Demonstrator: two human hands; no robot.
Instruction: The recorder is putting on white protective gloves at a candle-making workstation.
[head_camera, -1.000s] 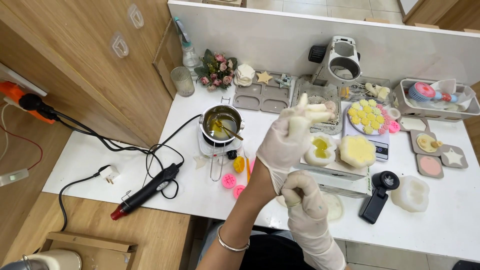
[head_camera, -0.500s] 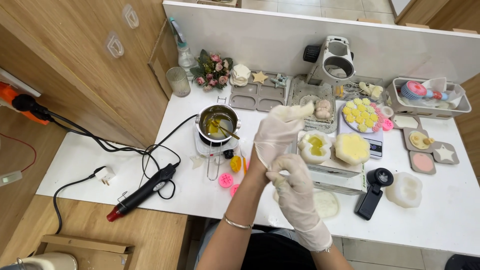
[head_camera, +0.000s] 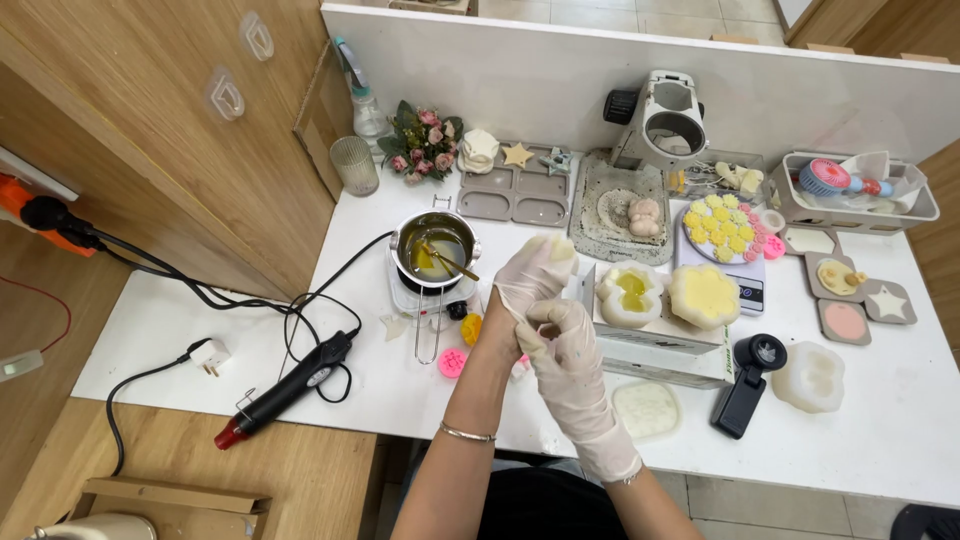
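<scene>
A: Glove (head_camera: 528, 280) first: it is thin and whitish, half onto the left hand (head_camera: 530, 285), held above the surface (head_camera: 180, 330) just in front of the pot (head_camera: 433, 250) of yellow wax.

B: And the right hand (head_camera: 570, 355)?

A: Gloved to the wrist. Its fingers (head_camera: 548, 335) are curled shut, pinching the cuff of the left glove at the heel of the palm. The left fingers (head_camera: 545, 258) are loosely spread inside the glove and hold nothing.

B: So which step is this, would you say?

A: I judge it the gloving itself, nearly done; the cuff looks bunched short of the wrist, though the hands overlap and I can't be sure. Seating it would call for a pull of the cuff toward the bangle (head_camera: 465, 433).

B: What lies about?

A: A black heat gun (head_camera: 290, 385) to the left, two flower-shaped candles (head_camera: 705, 295) on a box to the right, and a black fan (head_camera: 752, 370) beyond.
</scene>
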